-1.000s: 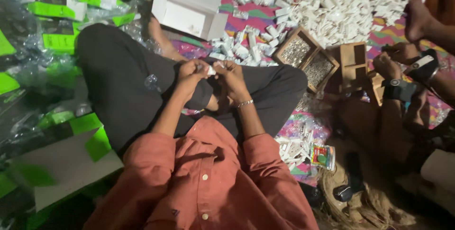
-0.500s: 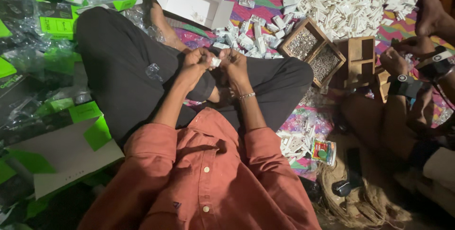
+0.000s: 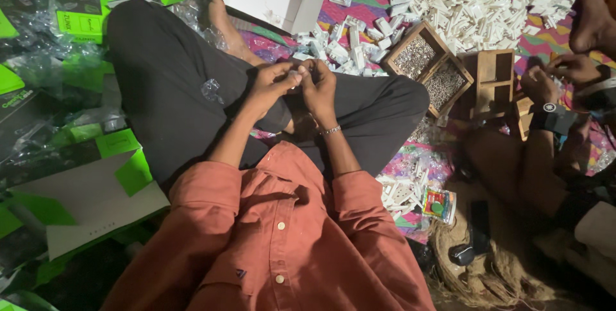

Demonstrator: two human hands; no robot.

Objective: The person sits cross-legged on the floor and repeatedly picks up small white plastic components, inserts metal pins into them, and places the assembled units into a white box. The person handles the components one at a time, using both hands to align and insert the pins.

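1. Small white part (image 3: 296,77): pinched between both hands above the crossed legs in black trousers (image 3: 160,86).
2. Heap of white plastic parts (image 3: 487,3): spread over the patterned mat (image 3: 359,13), well beyond the hands.
3. Wooden compartment tray (image 3: 428,67): just right of the knee.
4. Left hand (image 3: 273,83), right hand (image 3: 319,86): fingers closed narrowly on the part, fingertips touching.

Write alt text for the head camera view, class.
A seated person's left hand and right hand meet over a small white part above crossed legs, with a heap of white plastic parts and a wooden tray ahead.
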